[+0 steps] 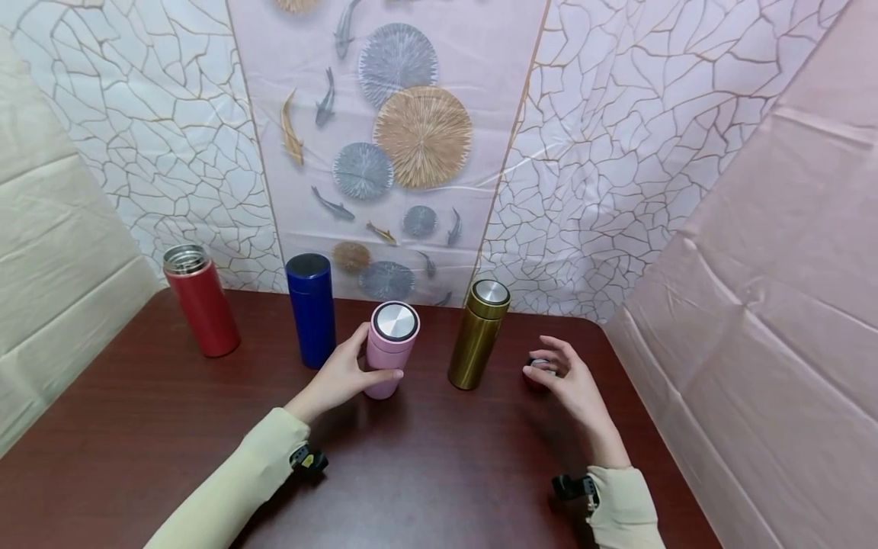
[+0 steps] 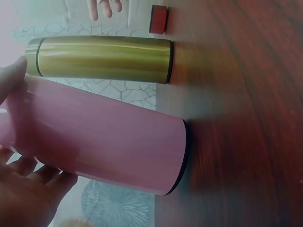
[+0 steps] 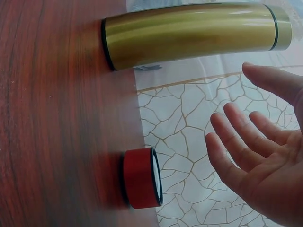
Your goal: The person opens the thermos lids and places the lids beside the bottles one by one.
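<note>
My left hand [image 1: 338, 380] holds a pink thermos bottle [image 1: 387, 352] round its side, thumb in front and fingers behind. Its silver-topped lid is on, and in the left wrist view the bottle [image 2: 104, 137] leans slightly, its black base close to the table. On the right, my right hand [image 1: 576, 389] hovers with fingers spread over a small red bottle lid [image 3: 139, 178]. A gap shows between fingers and lid in the right wrist view; from the head view the hand partly covers it. Between the hands stands a gold thermos bottle [image 1: 476, 339] with its lid on.
A red thermos bottle [image 1: 206, 309] without a lid, its steel mouth showing, stands at the far left. Beside it is a blue thermos bottle [image 1: 312, 316]. Patterned cloth [image 1: 583, 191] hangs behind the dark wooden table [image 1: 411, 480], and plain cloth walls flank both sides.
</note>
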`<state>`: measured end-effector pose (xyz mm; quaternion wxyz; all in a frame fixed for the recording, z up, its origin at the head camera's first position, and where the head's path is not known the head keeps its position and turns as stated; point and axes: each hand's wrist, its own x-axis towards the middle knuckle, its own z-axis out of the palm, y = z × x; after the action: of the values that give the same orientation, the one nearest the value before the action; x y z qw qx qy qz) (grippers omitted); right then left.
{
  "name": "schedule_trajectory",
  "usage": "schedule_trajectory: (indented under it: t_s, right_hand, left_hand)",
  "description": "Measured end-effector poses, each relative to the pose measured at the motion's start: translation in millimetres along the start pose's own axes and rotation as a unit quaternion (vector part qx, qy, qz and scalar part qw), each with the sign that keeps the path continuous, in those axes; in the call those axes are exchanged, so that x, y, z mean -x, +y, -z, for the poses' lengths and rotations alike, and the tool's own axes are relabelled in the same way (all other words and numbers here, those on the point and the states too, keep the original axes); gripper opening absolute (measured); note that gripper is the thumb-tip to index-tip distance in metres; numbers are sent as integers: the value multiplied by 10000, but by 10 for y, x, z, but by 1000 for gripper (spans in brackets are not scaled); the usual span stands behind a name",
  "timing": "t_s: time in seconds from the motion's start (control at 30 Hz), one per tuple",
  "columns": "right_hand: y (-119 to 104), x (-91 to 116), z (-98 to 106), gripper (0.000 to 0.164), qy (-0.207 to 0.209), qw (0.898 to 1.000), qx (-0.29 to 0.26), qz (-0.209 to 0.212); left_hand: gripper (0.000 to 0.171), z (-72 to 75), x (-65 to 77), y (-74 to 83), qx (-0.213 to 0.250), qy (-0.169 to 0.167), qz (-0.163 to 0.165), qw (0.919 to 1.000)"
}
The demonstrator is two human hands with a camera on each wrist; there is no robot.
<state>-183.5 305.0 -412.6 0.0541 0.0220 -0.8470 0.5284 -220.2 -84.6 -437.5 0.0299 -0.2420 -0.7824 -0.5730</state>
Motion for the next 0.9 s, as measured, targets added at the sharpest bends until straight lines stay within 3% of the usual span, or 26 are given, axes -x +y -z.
schedule_trajectory:
  t_s: [0.27,0.5,0.9]
  right_hand:
    - [-78,61,-6,67,-88,9998,-15,174]
    - [-154,95,-24,63,-91,9992,5,380]
    - [-163,112,-94,48,-738,9913,391,1021]
  left_hand:
    - [77,10,119,71,-150,-60,-193,9997]
    - [76,17,191,150,-894,-65,-515,9946]
    - [85,64,380,383,-2579,-81,-841,9625]
